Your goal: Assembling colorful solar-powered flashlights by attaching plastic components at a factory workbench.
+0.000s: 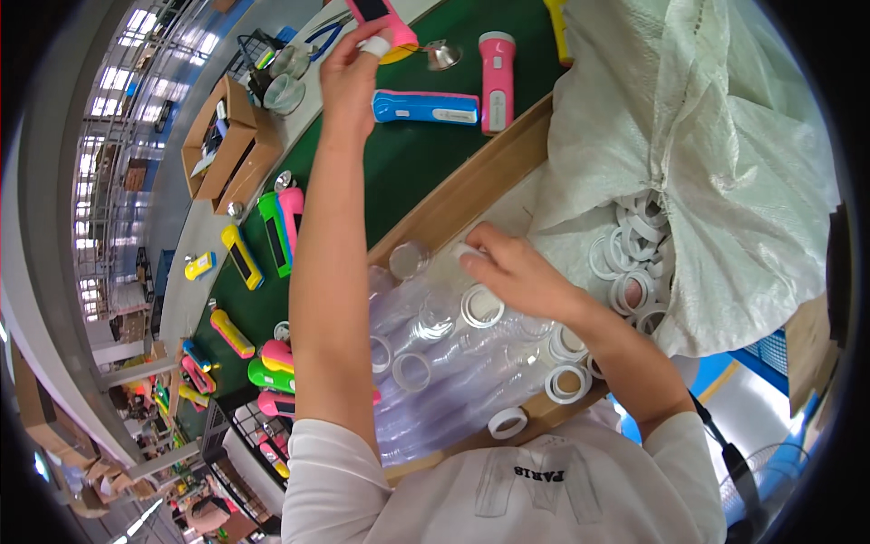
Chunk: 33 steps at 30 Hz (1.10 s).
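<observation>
At the far top, my left hand (348,82) is closed at the edge of a pink flashlight (376,11) with a black panel and a yellow end. White material covers one fingertip. A shiny reflector cup (443,55) is beside that yellow end. Over the tray of clear plastic parts, my right hand (517,272) has its fingers bent together. Something white shows at those fingertips; whether it is a cover or a held piece is unclear. Below them lies a white ring (482,306), and a clear round lens (409,260) is to the left.
A blue flashlight (426,107) and a second pink flashlight (497,82) lie on the green belt (412,172). A wooden rail (453,186) edges the tray. At right, a white woven sack (689,163) spills white rings (632,290). A cardboard box (237,136) stands beyond the belt.
</observation>
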### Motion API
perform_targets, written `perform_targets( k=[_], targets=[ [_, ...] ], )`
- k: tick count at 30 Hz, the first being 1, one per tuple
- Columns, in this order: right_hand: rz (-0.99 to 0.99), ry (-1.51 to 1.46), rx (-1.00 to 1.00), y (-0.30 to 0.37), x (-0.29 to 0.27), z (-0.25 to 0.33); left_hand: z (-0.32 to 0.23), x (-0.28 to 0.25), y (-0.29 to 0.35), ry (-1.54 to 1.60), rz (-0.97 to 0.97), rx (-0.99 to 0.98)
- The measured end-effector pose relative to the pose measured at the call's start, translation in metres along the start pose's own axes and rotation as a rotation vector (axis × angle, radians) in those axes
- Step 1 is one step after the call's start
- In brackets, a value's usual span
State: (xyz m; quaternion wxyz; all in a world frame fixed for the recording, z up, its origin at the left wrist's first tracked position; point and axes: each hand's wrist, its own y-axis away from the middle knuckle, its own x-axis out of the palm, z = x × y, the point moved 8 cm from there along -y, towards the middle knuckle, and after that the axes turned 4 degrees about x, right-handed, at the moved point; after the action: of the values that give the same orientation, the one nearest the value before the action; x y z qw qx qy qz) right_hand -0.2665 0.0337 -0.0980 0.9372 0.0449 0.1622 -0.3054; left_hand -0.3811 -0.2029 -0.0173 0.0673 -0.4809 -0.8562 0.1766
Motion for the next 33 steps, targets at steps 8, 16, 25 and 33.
perform_targets(
  k=[8, 16, 25, 33],
  targets=[
    [-0.227, 0.692, 0.037, -0.008, -0.003, 0.002, -0.169, -0.117, 0.188, 0.025, 0.015, 0.138],
    [-0.207, 0.793, -0.419, -0.017, 0.048, 0.057, -0.223, -0.14, 0.383, 0.26, -0.106, 0.257],
    [-0.085, 0.645, -0.312, -0.027, 0.088, 0.038, -0.175, -0.12, 0.436, 0.263, -0.324, 0.002],
    [-0.21, 0.471, -0.071, 0.015, -0.006, 0.035, -0.144, -0.113, 0.431, 0.29, -0.325, -0.079]
  ],
)
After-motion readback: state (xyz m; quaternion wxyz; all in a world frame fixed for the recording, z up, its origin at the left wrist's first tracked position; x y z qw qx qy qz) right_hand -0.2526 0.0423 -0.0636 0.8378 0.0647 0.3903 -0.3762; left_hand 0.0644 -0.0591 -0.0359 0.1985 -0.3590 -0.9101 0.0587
